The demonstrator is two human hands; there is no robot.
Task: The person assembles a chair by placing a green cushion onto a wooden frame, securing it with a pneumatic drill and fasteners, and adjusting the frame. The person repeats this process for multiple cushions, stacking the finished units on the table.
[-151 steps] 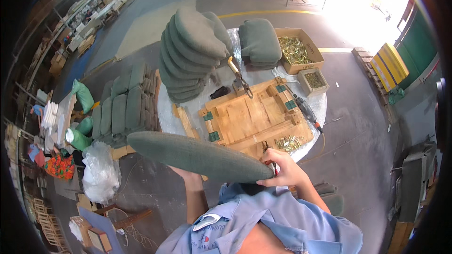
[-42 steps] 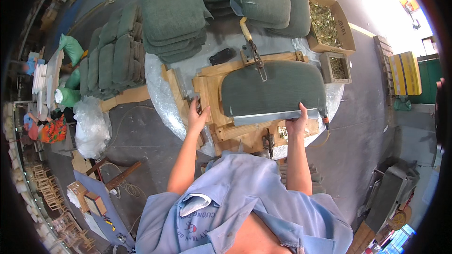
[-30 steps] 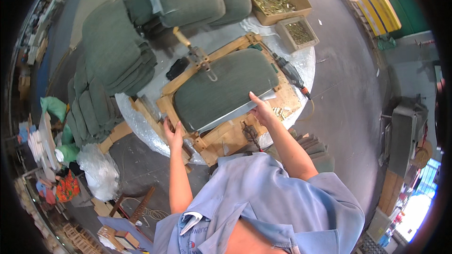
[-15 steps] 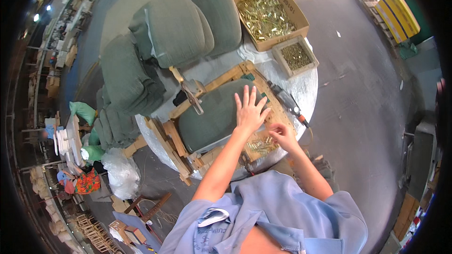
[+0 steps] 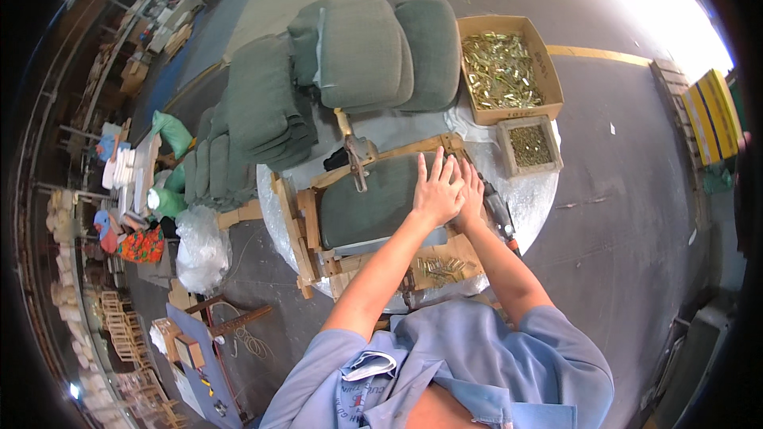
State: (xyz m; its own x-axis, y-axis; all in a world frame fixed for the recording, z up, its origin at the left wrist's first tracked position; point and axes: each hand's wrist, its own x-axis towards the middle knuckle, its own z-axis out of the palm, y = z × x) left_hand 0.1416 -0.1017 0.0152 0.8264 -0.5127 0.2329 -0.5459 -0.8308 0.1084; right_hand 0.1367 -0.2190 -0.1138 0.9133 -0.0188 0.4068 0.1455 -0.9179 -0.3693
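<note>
A dark green upholstered cushion (image 5: 362,206) lies inside a wooden frame jig (image 5: 308,218) on the round table before me. My left hand (image 5: 439,195) rests flat on the cushion's right end, fingers stretched out and holding nothing visible. Close against it, my right hand (image 5: 472,197) reaches to the jig's right side with its fingers extended; the left hand covers part of it. A metal toggle clamp (image 5: 359,165) stands over the cushion's far left part. Just right of my right hand lies a dark power screwdriver (image 5: 499,213). Loose brass-coloured metal fasteners (image 5: 443,268) sit in the jig's near side.
Behind the jig, green cushions (image 5: 362,56) are stacked to the left. A cardboard box (image 5: 554,79) of brass-coloured metal pieces and a small wooden box (image 5: 548,167) of tiny fasteners stand at the back right. Plastic wrap (image 5: 534,195) covers the table. A clear plastic bag (image 5: 203,250) lies left.
My right hand has moved forward and left, from above the jig's near right corner to beside my left hand, its fingers now straighter. My left hand stays on the cushion. The whole view has shifted.
</note>
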